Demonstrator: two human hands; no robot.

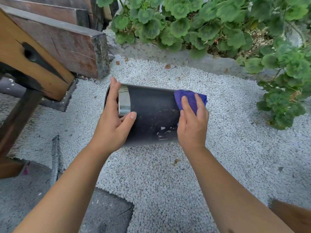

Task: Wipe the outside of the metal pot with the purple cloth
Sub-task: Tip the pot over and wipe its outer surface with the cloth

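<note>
two hands (116, 121) (193, 125) held the pot (151, 113) sideways above gravel (168, 174), axis left-right. left gripped its rim end; right pressed the cloth (190, 98) flat at its base end, dark wall between them unwiped.

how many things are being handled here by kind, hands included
Bare hands: 2, the left hand gripping the open rim end, the right hand pressing the cloth
Dark cylindrical metal pot: 1, held on its side above white gravel
Purple cloth: 1, at the pot's base end
Total: 4
</note>
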